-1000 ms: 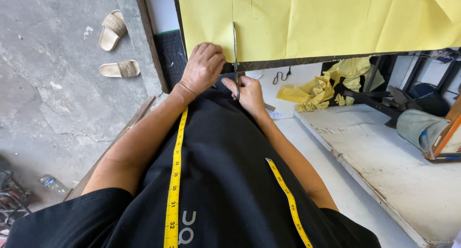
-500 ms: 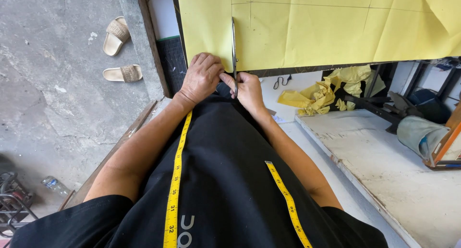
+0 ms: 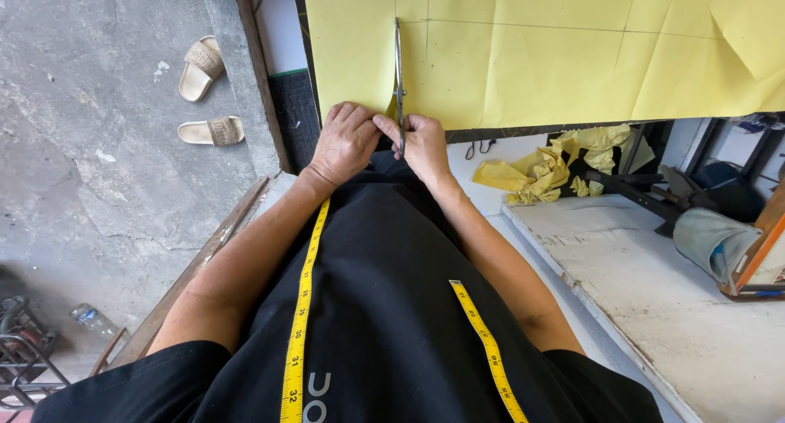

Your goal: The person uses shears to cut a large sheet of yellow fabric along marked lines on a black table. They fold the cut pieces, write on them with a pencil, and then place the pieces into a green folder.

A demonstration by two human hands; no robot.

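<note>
Two hands: meeting at the near edge of a yellow sheet of paper, just in front of the black shirt.
Left hand: resting knuckles-up on the near edge of the sheet, fingers curled together and pressing down, index finger reaching right to touch the scissors.
Right hand: closing around the scissor handles, fingers clamped together on them; the loops themselves hidden under the fingers.
Scissors: lying along a drawn line on the sheet, blades pointing far, tip reaching well into the paper, handles at the near edge between both hands; blades looking nearly together, though too thin to tell for sure.
Yellow sheet: spreading flat across the far table, marked with thin pencil lines, a folded corner showing at far right.
Measuring tape: hanging yellow around the neck, one end running down the left of the shirt, the other down the right.
Paper scraps: lying crumpled and yellow below the table edge, to the right of the right hand.
Sandals: sitting as a tan pair on the concrete floor, far left.
White board: lying low at right, well apart from the hands.
Plastic bottle: lying on the floor, near left.
</note>
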